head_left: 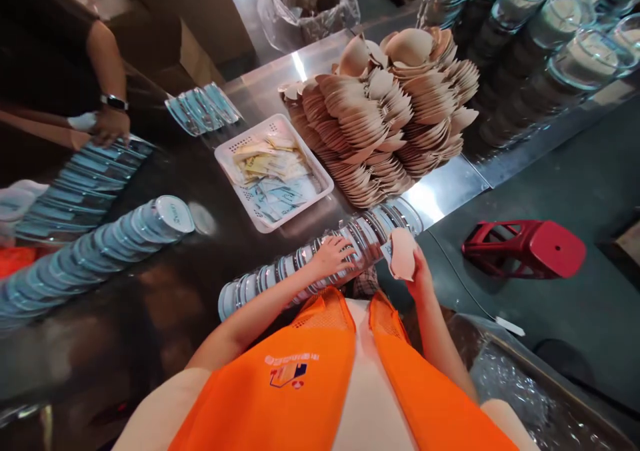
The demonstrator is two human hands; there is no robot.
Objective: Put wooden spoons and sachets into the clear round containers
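My left hand [333, 256] rests with fingers apart on a row of clear round containers [270, 278] lying on their sides along the table's near edge. In my right hand [423, 276] is a beige curved piece [402, 251], held upright at the row's right end. A small white and blue packet [387, 250] shows at that piece's left edge; whether my fingers also grip it I cannot tell. Beyond the row stands a large pile of similar beige curved pieces [370, 118]. Left of the pile, a white basket [239, 201] holds yellow and blue packets.
Another row of round containers [125, 238] lies at the left. A co-worker's hand [111, 126] touches a row of blue-toned packs [85, 184]. Stacked clear containers [585, 58] stand at the far right. A red stool [525, 248] is on the floor at the right.
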